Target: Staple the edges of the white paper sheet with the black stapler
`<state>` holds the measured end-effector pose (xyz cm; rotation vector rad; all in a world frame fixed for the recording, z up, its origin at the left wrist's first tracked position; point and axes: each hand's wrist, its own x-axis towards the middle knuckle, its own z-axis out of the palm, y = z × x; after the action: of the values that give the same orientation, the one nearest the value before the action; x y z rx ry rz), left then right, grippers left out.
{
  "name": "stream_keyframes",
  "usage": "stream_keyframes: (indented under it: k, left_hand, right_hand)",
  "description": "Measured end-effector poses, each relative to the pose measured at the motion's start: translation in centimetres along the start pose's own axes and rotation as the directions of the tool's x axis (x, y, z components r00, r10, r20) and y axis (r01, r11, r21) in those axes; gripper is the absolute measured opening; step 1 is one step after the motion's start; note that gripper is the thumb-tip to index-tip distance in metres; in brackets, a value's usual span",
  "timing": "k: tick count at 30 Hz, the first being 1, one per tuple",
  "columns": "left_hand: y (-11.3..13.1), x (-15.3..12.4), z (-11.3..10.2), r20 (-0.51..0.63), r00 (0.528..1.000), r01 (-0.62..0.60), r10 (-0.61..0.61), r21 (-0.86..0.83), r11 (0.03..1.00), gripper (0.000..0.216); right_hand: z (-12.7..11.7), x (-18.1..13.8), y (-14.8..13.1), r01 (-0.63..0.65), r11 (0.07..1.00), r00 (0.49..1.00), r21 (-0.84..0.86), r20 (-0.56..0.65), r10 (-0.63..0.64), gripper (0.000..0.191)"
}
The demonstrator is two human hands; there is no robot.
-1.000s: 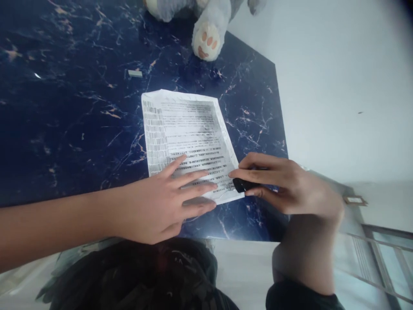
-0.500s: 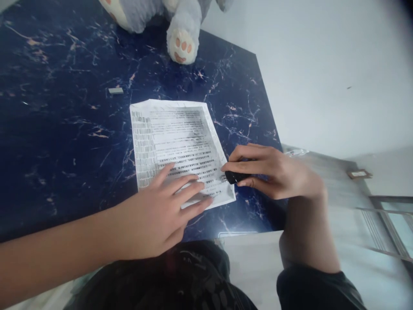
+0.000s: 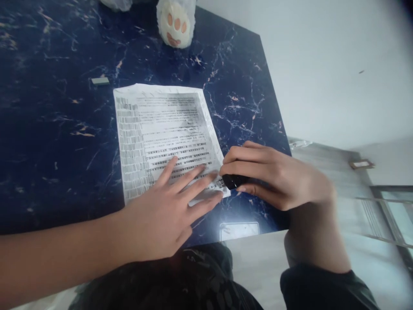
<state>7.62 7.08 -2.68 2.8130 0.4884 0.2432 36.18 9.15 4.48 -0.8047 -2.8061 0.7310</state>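
Note:
A stack of printed paper sheets [image 3: 161, 133] lies on a dark blue marbled table [image 3: 48, 129]. My left hand [image 3: 164, 215] rests flat on the near part of the sheets, fingers spread. My right hand [image 3: 274, 176] is closed around a small black stapler [image 3: 235, 181], whose metal tip meets the near right corner of the sheets.
A small strip of staples [image 3: 100, 81] lies on the table beyond the paper's far left corner. A plush toy's paw [image 3: 175, 23] sits at the table's far edge. The table's right edge runs close to my right hand, with pale floor beyond.
The view shifted, so paper and hands sit lower and more to the left. Both hands keep their places on the paper and the stapler.

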Motion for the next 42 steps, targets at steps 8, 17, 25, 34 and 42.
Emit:
stream_keyframes:
  k: [8,17,25,34,42]
  left_hand:
    - [0.0,-0.6,0.4,-0.036,0.999,-0.016,0.014,-0.035,0.999,0.076]
    - [1.0,-1.0,1.2,-0.071,0.997,0.017,-0.021,-0.06,0.998,0.074]
    - [1.6,-1.0,1.6,-0.083,0.995,0.056,-0.061,-0.06,0.997,0.075]
    - [1.9,-1.1,1.4,-0.067,0.993,0.096,-0.102,-0.095,0.991,0.072]
    - [1.9,-1.2,1.6,-0.067,0.992,0.1,-0.105,-0.078,0.992,0.07]
  right_hand:
    - [1.7,2.0,-0.4,-0.127,0.992,0.991,0.017,-0.026,0.128,0.032]
    - [2.9,3.0,-1.7,-0.234,0.966,0.97,-0.112,-0.096,0.224,0.032]
    - [3.3,3.1,-2.0,-0.268,0.941,0.962,-0.209,-0.103,0.251,0.032]
    - [3.5,3.3,-2.5,-0.305,0.928,0.952,-0.214,-0.07,0.296,0.024]
    - [3.3,3.3,-2.5,-0.288,0.941,0.957,-0.179,-0.046,0.285,0.023]
